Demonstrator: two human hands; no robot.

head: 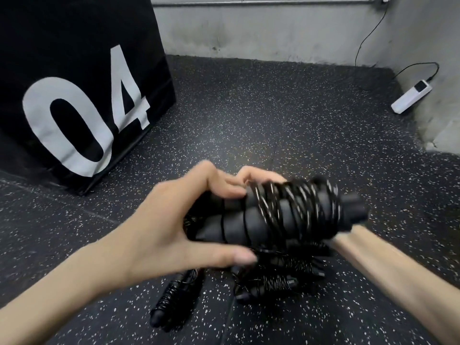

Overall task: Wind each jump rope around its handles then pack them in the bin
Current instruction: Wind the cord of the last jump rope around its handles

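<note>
large white "04" printed on the side of the black box [74, 83], no other legible text

Dim, motion-blurred, edges wide-angle warped

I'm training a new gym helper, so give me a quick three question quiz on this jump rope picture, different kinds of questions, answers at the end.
1. True or false: the rope in the left hand is already wound around its handles.
2. Which number is on the black box? A) 40 B) 04 C) 14
3. Where do the other wound ropes lie?

Key
1. True: cord coils wrap both handles.
2. B.
3. On the floor, below the hands. The right hand is hidden behind the bundle; only its forearm shows.
</note>
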